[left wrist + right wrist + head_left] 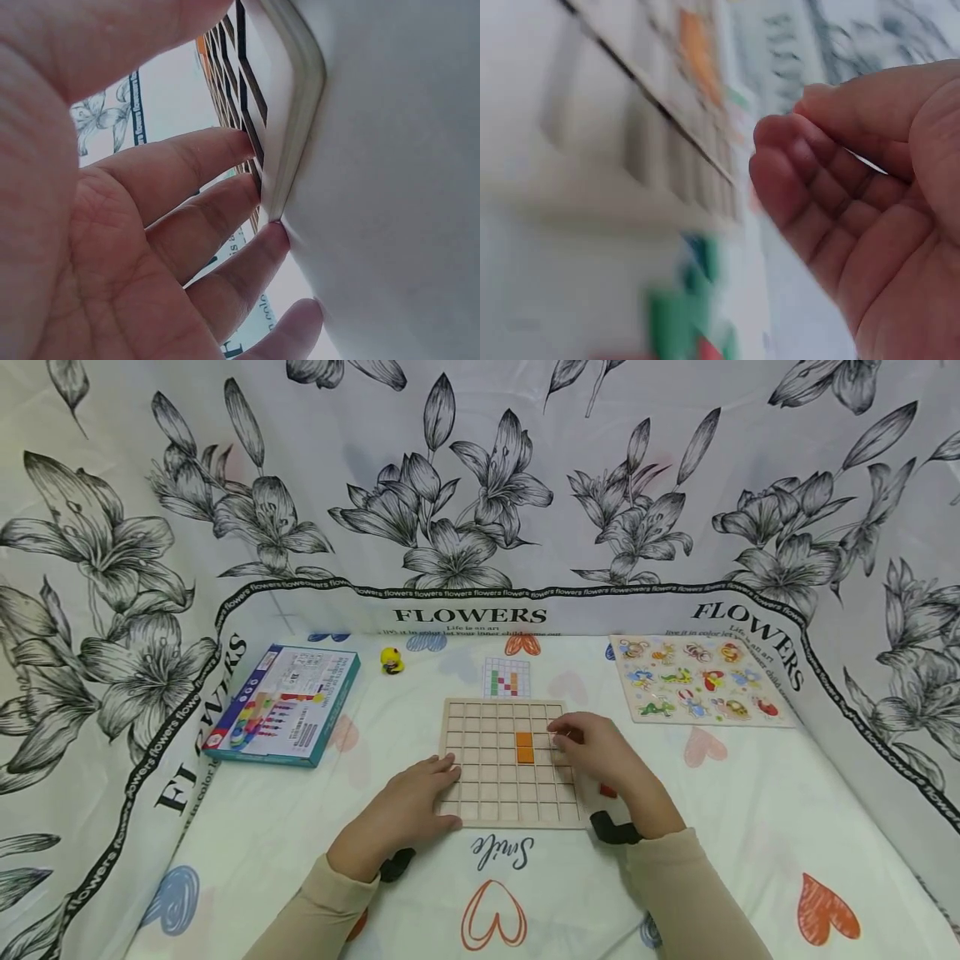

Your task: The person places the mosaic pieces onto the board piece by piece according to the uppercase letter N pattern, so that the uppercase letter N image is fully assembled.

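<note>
A pale wooden grid board (490, 793) lies on the table, with two orange square tiles (525, 747) in neighbouring cells right of its middle. My left hand (412, 802) rests at its left side, fingers extended; in the left wrist view, fingertips (238, 146) touch the board's edge. Over the board's right edge is my right hand (596, 747), its fingers bent and the thumb tip close to the fingertips (776, 135). Whether something small sits between them is hidden. Beside the board, partly behind the right arm, lies a red tile (607, 791). Blurred green pieces (671, 319) appear in the right wrist view.
A small printed pattern card (507, 677) lies behind the board. At the left are a flat boxed toy (288, 706) and a yellow duck figure (392, 660). A wooden insect puzzle (697, 681) lies back right. Flower-printed cloth (480, 568) surrounds the table.
</note>
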Demonstrator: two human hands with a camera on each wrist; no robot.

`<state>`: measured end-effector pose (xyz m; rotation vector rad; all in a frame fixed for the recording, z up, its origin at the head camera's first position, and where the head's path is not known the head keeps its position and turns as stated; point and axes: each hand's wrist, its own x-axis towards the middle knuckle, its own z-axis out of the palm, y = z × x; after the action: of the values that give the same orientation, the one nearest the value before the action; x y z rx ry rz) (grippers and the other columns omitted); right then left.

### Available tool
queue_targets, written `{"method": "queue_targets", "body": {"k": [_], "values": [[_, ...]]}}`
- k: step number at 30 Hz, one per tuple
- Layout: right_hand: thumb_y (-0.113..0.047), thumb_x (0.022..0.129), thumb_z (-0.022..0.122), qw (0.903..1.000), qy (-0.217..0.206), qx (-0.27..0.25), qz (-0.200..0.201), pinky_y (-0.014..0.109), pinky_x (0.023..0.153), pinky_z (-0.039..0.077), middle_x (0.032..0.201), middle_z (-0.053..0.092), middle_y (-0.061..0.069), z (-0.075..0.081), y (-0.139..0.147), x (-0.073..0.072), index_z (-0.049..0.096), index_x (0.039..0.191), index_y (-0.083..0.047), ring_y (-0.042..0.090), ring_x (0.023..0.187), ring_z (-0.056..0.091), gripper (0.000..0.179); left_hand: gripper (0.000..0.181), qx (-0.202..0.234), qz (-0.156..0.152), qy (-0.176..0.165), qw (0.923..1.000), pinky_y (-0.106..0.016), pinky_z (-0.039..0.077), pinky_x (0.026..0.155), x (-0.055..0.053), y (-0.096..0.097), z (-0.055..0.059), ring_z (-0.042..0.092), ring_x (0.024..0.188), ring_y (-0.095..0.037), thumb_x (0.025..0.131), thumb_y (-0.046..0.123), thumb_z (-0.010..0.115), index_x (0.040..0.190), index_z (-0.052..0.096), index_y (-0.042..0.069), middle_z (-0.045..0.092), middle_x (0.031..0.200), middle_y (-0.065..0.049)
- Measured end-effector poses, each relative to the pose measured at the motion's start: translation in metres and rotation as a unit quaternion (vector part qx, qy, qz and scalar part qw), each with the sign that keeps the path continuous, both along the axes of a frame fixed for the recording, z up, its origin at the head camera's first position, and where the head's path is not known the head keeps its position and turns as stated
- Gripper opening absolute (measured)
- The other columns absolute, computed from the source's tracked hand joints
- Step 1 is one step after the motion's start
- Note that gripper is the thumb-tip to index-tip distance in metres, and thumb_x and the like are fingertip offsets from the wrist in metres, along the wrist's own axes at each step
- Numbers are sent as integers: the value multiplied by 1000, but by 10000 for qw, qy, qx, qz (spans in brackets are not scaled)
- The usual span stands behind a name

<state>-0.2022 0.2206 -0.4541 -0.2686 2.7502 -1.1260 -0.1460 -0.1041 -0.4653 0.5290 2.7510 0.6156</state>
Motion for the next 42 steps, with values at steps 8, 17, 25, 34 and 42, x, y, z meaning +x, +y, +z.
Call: {"method": "queue_targets", "body": {"k": [8, 17, 25, 34, 42], "values": [[-15, 106, 68, 9960, -639, 526, -337, 34, 74, 55, 115, 69, 12, 9, 84, 23, 74, 134, -8, 26, 98, 63, 29, 80, -7, 23, 11, 10000, -59, 36, 130, 0, 0, -2, 37, 163, -34, 90, 32, 91, 158, 58, 8, 45, 173, -6], [-14, 100, 78, 9933, -924, 610, -347, 33, 82, 52, 109, 64, 9, -11, 118, 42, 78, 127, -12, 26, 101, 56, 28, 78, 82, 3, 69, 9999, -58, 36, 130, 1, -1, 0, 39, 163, -34, 90, 31, 90, 157, 59, 8, 46, 173, -6], [-11, 99, 76, 9934, -870, 648, -376, 36, 86, 51, 113, 63, 10, -15, 115, 42, 78, 125, -13, 27, 104, 55, 26, 77, 109, 5, 62, 9999, -57, 35, 131, 1, -1, -1, 38, 163, -33, 91, 31, 90, 158, 59, 8, 45, 173, -5], [-16, 99, 79, 9914, -851, 738, -661, 35, 79, 50, 108, 63, 12, -14, 108, 40, 71, 118, -9, 29, 99, 55, 22, 77, 129, 22, 62, 9999, -57, 35, 131, 2, -1, 1, 38, 163, -33, 91, 30, 90, 157, 59, 8, 45, 173, -6], [-16, 101, 77, 9918, -527, 756, -883, 34, 82, 52, 103, 70, 8, -13, 97, 38, 69, 113, -11, 26, 97, 60, 16, 77, 75, 23, 31, 10000, -58, 35, 131, 2, 0, 0, 38, 163, -33, 91, 32, 90, 158, 59, 9, 44, 174, -5]]}}
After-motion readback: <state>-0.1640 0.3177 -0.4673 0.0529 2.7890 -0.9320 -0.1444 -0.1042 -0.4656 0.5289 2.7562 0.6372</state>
